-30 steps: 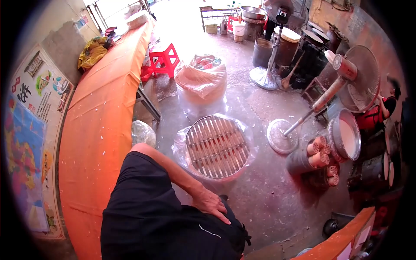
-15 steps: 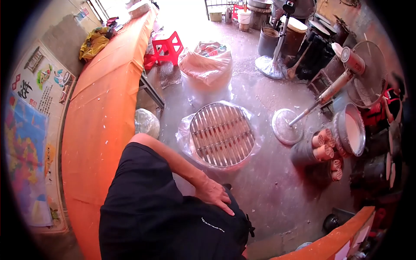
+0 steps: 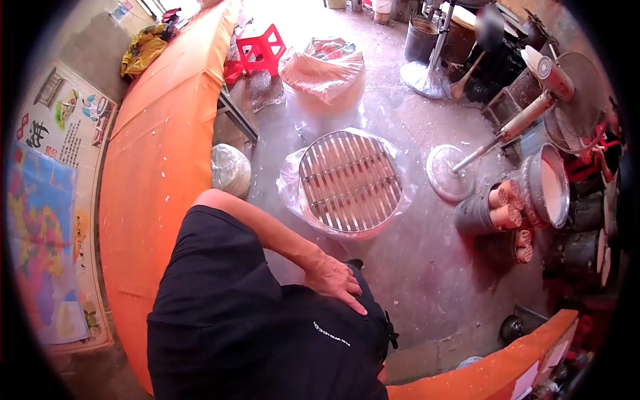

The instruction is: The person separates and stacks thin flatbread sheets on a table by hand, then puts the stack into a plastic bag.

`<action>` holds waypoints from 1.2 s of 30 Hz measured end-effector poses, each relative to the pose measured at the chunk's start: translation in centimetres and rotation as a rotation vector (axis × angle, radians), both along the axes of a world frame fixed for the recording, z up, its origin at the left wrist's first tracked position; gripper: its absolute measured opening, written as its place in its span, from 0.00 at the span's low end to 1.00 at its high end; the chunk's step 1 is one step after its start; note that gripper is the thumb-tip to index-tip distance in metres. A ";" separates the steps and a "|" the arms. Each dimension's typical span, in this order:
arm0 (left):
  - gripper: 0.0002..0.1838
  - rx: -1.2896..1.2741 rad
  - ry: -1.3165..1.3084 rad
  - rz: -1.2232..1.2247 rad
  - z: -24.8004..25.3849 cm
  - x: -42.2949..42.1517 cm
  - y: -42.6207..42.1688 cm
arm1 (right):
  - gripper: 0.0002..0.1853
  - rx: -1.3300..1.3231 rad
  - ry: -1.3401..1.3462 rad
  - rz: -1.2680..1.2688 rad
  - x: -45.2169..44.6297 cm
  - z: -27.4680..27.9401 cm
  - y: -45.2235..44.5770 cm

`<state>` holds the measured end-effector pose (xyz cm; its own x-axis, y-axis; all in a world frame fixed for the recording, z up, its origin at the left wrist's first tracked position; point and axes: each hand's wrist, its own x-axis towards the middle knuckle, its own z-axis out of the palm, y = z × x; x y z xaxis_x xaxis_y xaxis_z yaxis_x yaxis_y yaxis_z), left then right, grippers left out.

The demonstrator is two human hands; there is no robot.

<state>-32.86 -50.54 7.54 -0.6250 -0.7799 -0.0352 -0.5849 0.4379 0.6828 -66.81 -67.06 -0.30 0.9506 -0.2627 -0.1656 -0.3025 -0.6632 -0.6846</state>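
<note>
My left hand (image 3: 335, 281) rests on black clothing (image 3: 280, 347) near my lap, its fingers stretched out and lying flat, with nothing held. The bare forearm comes out of a black sleeve on the left. My right hand does not show. Ahead of the left hand, on the floor, stands a round slatted rack (image 3: 350, 180) with a metal rim, set on clear plastic sheeting (image 3: 290, 183). What lies under the slats is hard to make out.
An orange-covered table (image 3: 157, 180) runs along my left. Beyond the rack stand a large plastic-lined sack (image 3: 327, 83) and a red stool (image 3: 261, 50). At right are a standing fan (image 3: 527, 127), a bucket of perforated cylinders (image 3: 475, 217) and a metal basin (image 3: 548, 183).
The view has tilted down slightly, so the rack, sack and fan sit higher and a little further right in the picture. My left hand stays flat on the black clothing.
</note>
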 end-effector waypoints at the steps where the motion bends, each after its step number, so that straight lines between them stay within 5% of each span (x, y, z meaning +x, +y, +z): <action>1: 0.55 0.001 0.004 0.001 0.1 -0.1 0.2 | 0.31 -0.001 0.000 -0.003 -0.9 0.1 0.0; 11: 0.45 0.016 -0.006 0.008 0.5 -0.1 -0.1 | 0.32 -0.014 -0.102 0.076 -9.3 1.8 1.7; 20: 0.36 -0.006 0.090 -0.029 1.0 -1.0 -2.6 | 0.46 0.009 -0.015 -0.025 -8.2 7.0 3.5; 23: 0.36 0.026 0.060 -0.114 0.9 -1.0 -3.7 | 0.47 -0.087 -0.167 -0.012 -8.7 6.3 4.5; 36: 0.36 0.067 0.085 -0.223 0.5 -1.3 -6.5 | 0.48 -0.131 -0.044 -0.131 -9.8 7.4 6.5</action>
<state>-34.13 -57.05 8.07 -0.7846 -0.6196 -0.0227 -0.4180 0.5017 0.7573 -76.60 -60.52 7.09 0.9126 -0.4009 -0.0805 -0.3633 -0.7047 -0.6094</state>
